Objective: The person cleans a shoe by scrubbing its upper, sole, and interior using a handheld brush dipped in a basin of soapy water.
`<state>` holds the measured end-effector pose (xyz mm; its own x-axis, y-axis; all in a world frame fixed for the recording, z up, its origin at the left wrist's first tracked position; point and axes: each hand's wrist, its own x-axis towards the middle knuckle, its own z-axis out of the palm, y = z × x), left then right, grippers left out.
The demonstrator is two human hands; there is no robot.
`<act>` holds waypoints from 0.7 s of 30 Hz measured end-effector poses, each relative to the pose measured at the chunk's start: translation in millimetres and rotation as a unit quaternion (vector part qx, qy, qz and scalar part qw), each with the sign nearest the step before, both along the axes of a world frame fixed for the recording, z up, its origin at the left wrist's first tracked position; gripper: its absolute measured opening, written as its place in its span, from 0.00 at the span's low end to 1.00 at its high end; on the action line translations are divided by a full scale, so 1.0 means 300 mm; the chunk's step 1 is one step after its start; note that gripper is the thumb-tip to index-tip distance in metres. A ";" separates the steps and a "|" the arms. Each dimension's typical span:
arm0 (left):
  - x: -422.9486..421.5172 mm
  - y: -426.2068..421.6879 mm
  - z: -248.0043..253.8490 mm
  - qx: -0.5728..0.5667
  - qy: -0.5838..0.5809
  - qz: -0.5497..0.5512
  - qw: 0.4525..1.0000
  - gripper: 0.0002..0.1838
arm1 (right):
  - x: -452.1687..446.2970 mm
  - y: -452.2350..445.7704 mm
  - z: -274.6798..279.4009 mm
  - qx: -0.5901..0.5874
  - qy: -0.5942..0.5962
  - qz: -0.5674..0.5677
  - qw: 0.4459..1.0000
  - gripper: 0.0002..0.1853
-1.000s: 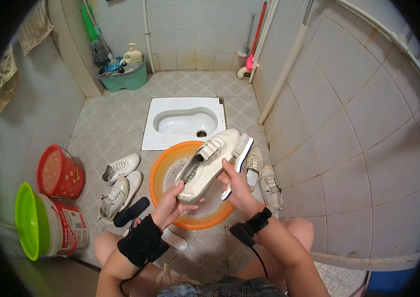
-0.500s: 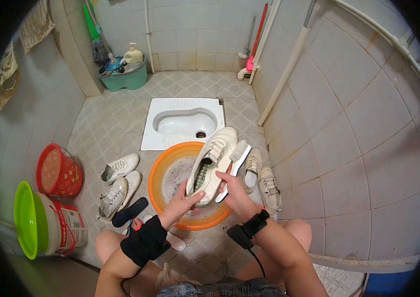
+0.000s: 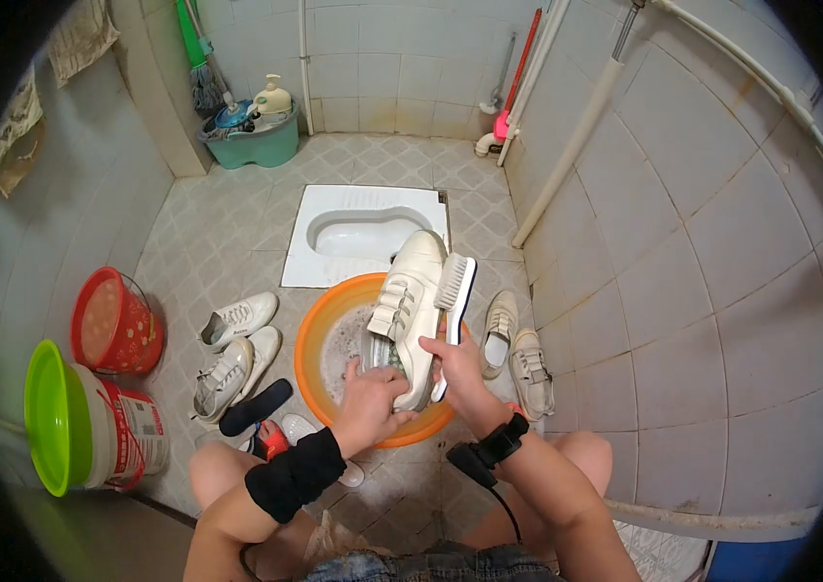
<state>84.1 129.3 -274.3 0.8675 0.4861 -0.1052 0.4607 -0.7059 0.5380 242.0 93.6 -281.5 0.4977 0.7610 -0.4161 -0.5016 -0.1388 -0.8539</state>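
Observation:
A white shoe point(image 3: 410, 286) with straps across its top is held over an orange basin point(image 3: 312, 335) of sudsy water, toe pointing away from me. At the heel end, my left hand point(image 3: 373, 400) grips the shoe by its opening, fingers bent over the rim and partly hidden. My right hand point(image 3: 462, 371) is closed around the handle of a white scrubbing brush point(image 3: 454, 283), bristles upward. Its thumb presses on the shoe's side, so brush and shoe lie side by side.
Pale shoes point(image 3: 229, 378) and a dark insole point(image 3: 256, 407) lie left of the basin; two more shoes point(image 3: 531, 373) stand right. At left are a red bucket point(image 3: 118, 325) and a green basin point(image 3: 50, 417). A squat toilet point(image 3: 365, 199) lies beyond, with a teal tub point(image 3: 251, 145) behind.
The shoe has turned more upright and its opening faces left. My left hand has shifted from the heel's side onto the opening. My right hand keeps the brush, which has tilted more upright.

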 end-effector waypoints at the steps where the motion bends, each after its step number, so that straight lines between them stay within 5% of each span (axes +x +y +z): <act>1: -0.006 -0.009 -0.016 0.038 -0.068 0.016 0.997 0.21 | -0.001 0.000 -0.002 0.000 -0.001 0.000 1.000 0.17; 6: -0.008 -0.031 -0.041 0.100 -0.116 0.074 0.985 0.17 | -0.007 0.006 -0.024 0.020 0.043 -0.027 0.998 0.19; 11: 0.008 -0.026 -0.071 -0.081 -0.106 0.106 0.985 0.17 | -0.003 -0.008 -0.016 -0.004 0.023 -0.008 1.000 0.19; 15: -0.003 -0.015 -0.090 -0.108 -0.160 0.113 0.975 0.16 | -0.001 -0.007 -0.022 -0.026 0.047 -0.013 0.998 0.19; 19: 0.009 -0.018 -0.065 -0.129 -0.089 0.104 0.982 0.16 | 0.012 -0.011 -0.048 -0.005 0.106 -0.001 0.994 0.19; 21: 0.002 -0.014 -0.092 -0.192 -0.118 0.107 0.968 0.18 | 0.021 -0.017 -0.082 -0.035 0.015 0.027 0.999 0.16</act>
